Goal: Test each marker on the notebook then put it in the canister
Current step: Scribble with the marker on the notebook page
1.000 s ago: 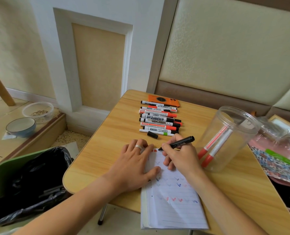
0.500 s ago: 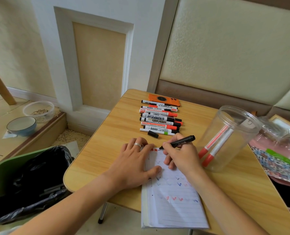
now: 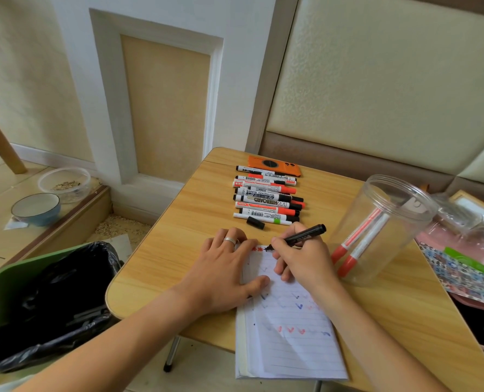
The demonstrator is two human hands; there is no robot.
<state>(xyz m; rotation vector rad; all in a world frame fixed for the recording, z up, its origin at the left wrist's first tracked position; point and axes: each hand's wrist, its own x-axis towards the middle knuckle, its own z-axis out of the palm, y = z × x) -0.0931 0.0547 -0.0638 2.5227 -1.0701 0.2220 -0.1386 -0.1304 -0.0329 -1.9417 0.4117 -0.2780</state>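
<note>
The right hand (image 3: 303, 258) is pinching a slim black marker (image 3: 300, 236) in a writing grip, its tip touching the top edge of the lined paper notebook (image 3: 289, 335), while the left hand (image 3: 224, 273) is lying flat with fingers spread, pressing the page down. The marker's stubby black cap (image 3: 255, 222) is sitting loose on the woodgrain table (image 3: 178, 250). The clear round plastic canister (image 3: 382, 230) is standing just right, holding two red-capped markers (image 3: 359, 244). More markers (image 3: 266, 198) are lying in a row behind.

The desk (image 3: 178, 250) is pale wood-grain. The notebook (image 3: 291, 349) is white, lined, with red and blue ticks. 2 red-capped markers (image 3: 356, 250) stand in the clear canister (image 3: 390, 210).
</note>
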